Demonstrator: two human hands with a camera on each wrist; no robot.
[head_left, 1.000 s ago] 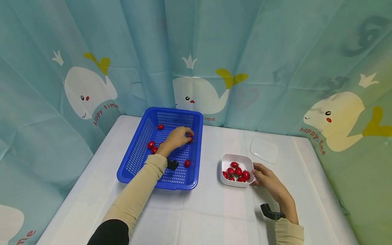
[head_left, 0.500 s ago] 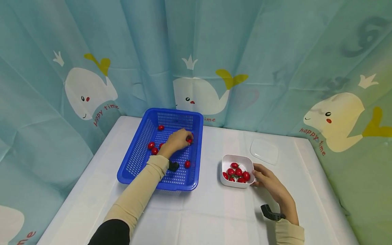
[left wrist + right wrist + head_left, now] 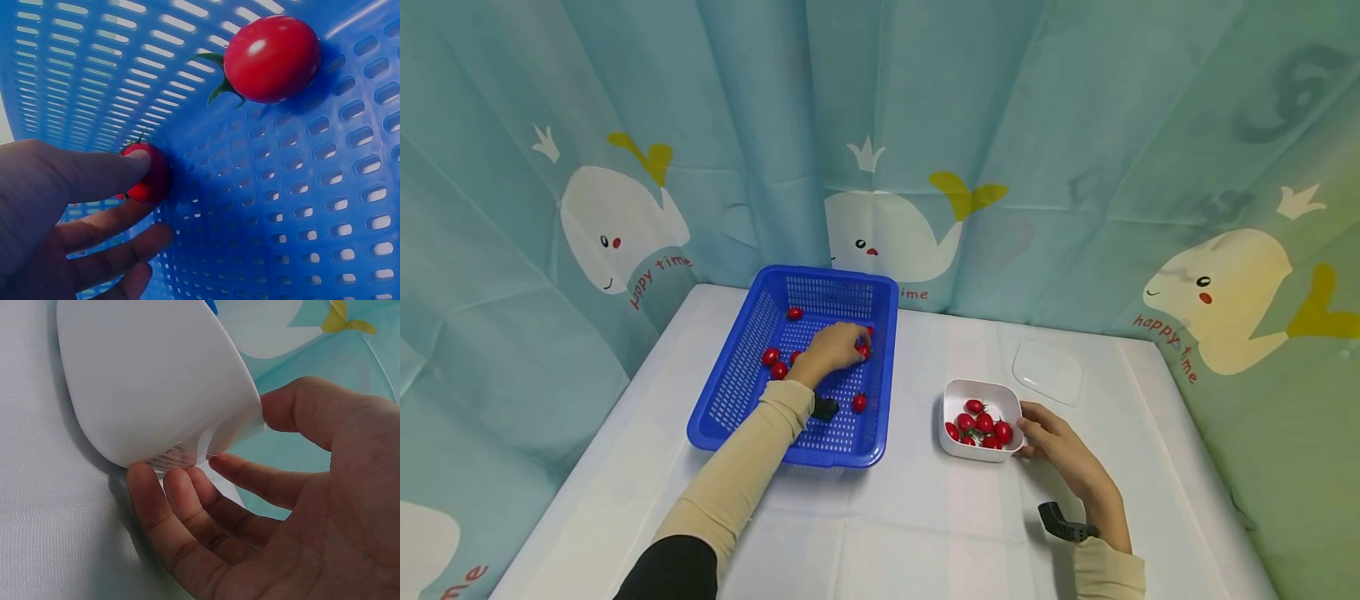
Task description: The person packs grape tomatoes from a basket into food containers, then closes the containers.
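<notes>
My left hand [image 3: 831,350] reaches into the blue plastic basket [image 3: 700,421]. In the left wrist view its thumb and index finger pinch a cherry tomato [image 3: 153,175] with a green stem, close to the basket wall. Another cherry tomato [image 3: 273,59] lies on the basket floor near the wrist. More sit around the hand, among them one [image 3: 859,402] at the front right and one [image 3: 795,313] at the back. With thumb near the rim and fingertips at the lower edge, my right hand [image 3: 1067,446] holds a white square box [image 3: 973,453]. Several cherry tomatoes [image 3: 984,422] lie inside it.
A clear plastic lid [image 3: 1047,372] lies flat on the white tablecloth [image 3: 910,533], behind the box. Blue-green curtains [image 3: 1060,167] with whale prints hang along the back and sides of the table.
My left hand has come slightly nearer in the basket, and its thumb and fingers have closed on a cherry tomato. The right hand and the box have stayed in place.
</notes>
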